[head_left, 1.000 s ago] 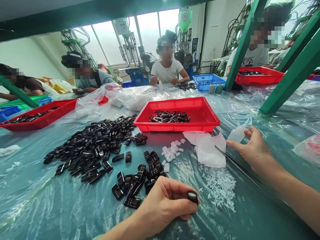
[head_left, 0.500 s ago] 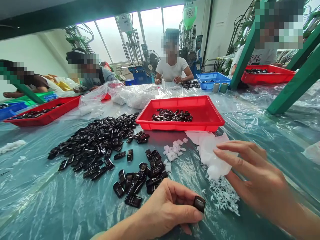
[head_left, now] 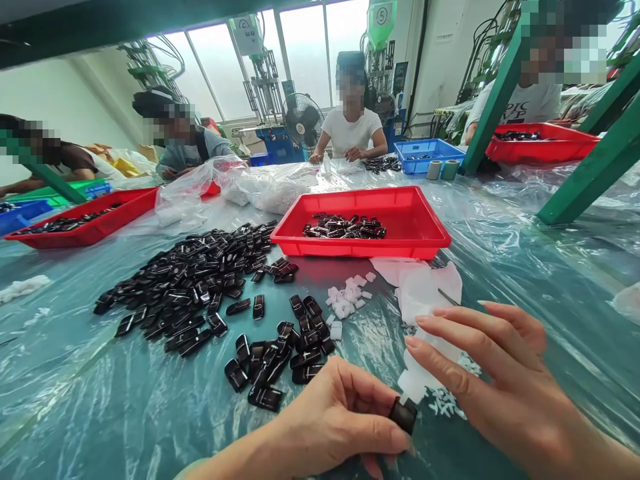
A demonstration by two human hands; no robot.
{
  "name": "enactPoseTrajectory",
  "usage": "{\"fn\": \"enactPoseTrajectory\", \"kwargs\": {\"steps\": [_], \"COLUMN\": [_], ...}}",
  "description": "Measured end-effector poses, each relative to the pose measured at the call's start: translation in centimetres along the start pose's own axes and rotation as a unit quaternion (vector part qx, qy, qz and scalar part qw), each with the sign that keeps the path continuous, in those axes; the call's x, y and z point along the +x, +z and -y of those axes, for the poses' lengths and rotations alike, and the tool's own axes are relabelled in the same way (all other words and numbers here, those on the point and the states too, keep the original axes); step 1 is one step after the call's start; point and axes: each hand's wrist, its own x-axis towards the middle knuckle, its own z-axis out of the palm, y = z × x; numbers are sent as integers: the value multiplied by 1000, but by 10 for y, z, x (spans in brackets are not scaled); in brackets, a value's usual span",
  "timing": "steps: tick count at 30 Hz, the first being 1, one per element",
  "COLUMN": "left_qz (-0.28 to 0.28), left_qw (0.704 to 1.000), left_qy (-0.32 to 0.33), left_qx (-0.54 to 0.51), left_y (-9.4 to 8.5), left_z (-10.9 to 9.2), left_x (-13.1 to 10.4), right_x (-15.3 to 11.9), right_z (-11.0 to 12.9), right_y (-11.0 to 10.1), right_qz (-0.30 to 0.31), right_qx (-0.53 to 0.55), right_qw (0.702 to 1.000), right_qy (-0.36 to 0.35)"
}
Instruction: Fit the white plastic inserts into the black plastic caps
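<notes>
My left hand (head_left: 345, 413) pinches a small black plastic piece (head_left: 403, 416) between thumb and fingers. My right hand (head_left: 510, 373) is wrapped around a white squeeze bottle (head_left: 425, 370), partly hidden behind the fingers. The bottle tips down to the left, its narrow nozzle at the upper edge of the black piece; I cannot tell whether they touch. Under and beside the bottle lie many thin white slivers (head_left: 445, 403). Left of my hands is a loose group of similar black pieces (head_left: 270, 360). Small white blocks (head_left: 345, 300) lie beyond them.
A white cloth (head_left: 417, 287) with a thin metal tool (head_left: 447, 297) lies before my right hand. Further off stands a red tray (head_left: 360, 249) with black pieces. A large black heap (head_left: 200, 280) spreads left. Green posts (head_left: 590, 173) rise at right. Several co-workers sit around the table.
My right hand has brought the bottle down and left, so its nozzle is now at the black piece. The metal tool on the cloth has come into sight. My left hand keeps its pinch.
</notes>
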Motion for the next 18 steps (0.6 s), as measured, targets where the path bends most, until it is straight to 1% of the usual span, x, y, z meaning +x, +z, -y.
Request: {"fn": "enactPoseTrajectory", "kwargs": {"steps": [3, 7, 13, 18], "left_qz": [7, 10, 11, 7], "left_qw": [1000, 1000, 1000, 1000], "left_qy": [1, -1, -6, -7], "left_qx": [8, 4, 3, 10], "left_y": [-1, -3, -3, -1], "left_z": [2, 4, 6, 3], "left_x": [1, 2, 2, 0], "right_x": [-4, -7, -5, -4], "right_z": [2, 3, 2, 1], "right_y": [2, 3, 3, 2], "right_qz": [-6, 3, -7, -9], "right_qx": [-9, -8, 15, 26], "right_qw": [1000, 1000, 1000, 1000], "right_qy": [-1, -9, -8, -3]}}
